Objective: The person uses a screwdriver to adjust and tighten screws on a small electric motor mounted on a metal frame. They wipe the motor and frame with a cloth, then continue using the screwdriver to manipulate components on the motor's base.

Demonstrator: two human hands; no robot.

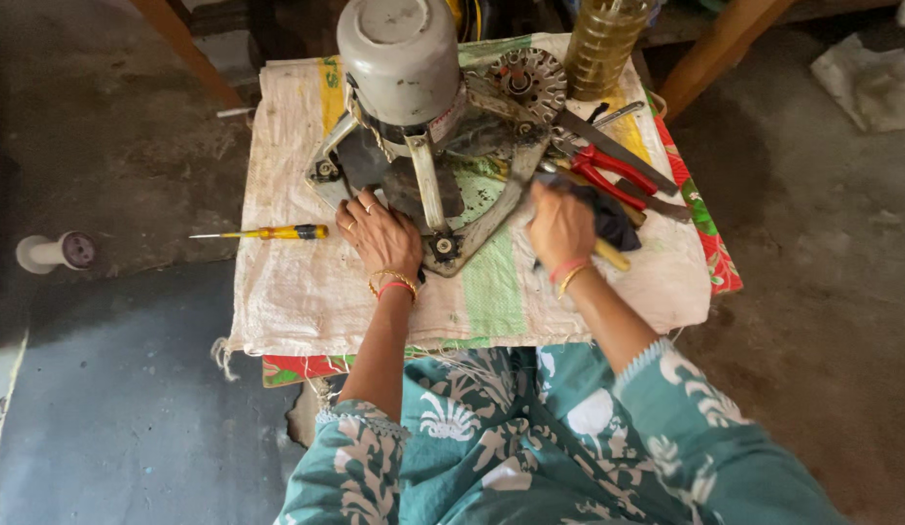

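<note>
Motor assembly (423, 126) sits on woven sack (297, 282). Left hand (380, 233) rests spread against its metal frame; right hand (561, 226) is closed around dark cloth (608, 219), beside red-handled pliers (613, 175).

Rough workshop, bare concrete floor (112, 408), red pliers (613, 175), screwdriver (268, 232), dismantled motor (414, 107)

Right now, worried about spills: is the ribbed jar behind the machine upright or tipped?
Upright: the ribbed jar stands on its base on the woven sack. Whether it is capped cannot be told.
</note>
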